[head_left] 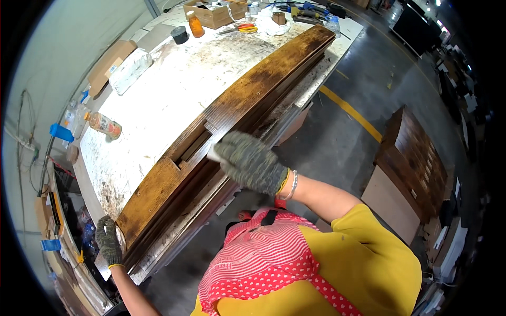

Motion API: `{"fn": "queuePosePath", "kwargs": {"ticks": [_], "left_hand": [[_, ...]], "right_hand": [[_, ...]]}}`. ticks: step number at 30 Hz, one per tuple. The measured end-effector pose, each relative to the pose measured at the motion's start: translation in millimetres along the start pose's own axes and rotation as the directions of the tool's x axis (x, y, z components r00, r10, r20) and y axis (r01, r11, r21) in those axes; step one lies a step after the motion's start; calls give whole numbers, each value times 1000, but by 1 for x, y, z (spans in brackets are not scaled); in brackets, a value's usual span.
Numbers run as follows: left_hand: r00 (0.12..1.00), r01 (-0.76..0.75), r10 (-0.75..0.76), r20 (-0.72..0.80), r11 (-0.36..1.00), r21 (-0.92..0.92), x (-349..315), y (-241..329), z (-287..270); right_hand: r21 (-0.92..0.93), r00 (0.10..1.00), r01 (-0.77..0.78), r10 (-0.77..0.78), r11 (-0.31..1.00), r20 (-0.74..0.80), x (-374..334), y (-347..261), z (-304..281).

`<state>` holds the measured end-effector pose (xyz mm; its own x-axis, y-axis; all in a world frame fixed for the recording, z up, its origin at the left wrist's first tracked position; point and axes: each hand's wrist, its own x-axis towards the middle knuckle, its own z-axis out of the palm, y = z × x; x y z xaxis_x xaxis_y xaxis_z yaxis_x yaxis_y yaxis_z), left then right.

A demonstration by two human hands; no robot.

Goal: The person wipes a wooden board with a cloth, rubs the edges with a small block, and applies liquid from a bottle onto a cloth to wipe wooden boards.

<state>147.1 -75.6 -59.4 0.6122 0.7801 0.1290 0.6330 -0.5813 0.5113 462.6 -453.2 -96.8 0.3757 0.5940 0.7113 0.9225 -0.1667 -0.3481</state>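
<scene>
A long, brown-stained wooden piece (247, 100) with a curved far edge lies diagonally along the near edge of the white worktable. Near its middle is a rectangular recess (194, 146). My right hand (250, 162), in a grey-green knit glove, is closed beside this recess, over the near edge. It holds a small pale flat piece (213, 154), mostly hidden under the fingers, so its kind is unclear. At the left end of the wood, my left hand (108, 242), gloved alike, grips the end with fingers bent against it.
On the stained white worktable (158, 100) stand an orange bottle (195, 24), a dark round tub (179, 35), a drink bottle (104, 125) and a white block (130, 71). Orange-handled pliers (246, 28) lie near a cardboard box (216, 15). A dark wooden panel (414, 163) leans at right.
</scene>
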Motion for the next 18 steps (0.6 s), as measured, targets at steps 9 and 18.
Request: {"fn": "queuePosePath", "kwargs": {"ticks": [9, 18], "left_hand": [[996, -71, 76, -56, 994, 79, -6, 9, -1], [998, 27, -30, -50, 998, -62, -3, -3, -2]], "right_hand": [[-185, 978, -204, 192, 961, -81, 18, 118, -70], [61, 981, 156, -162, 986, 110, 9, -42, 23]]}}
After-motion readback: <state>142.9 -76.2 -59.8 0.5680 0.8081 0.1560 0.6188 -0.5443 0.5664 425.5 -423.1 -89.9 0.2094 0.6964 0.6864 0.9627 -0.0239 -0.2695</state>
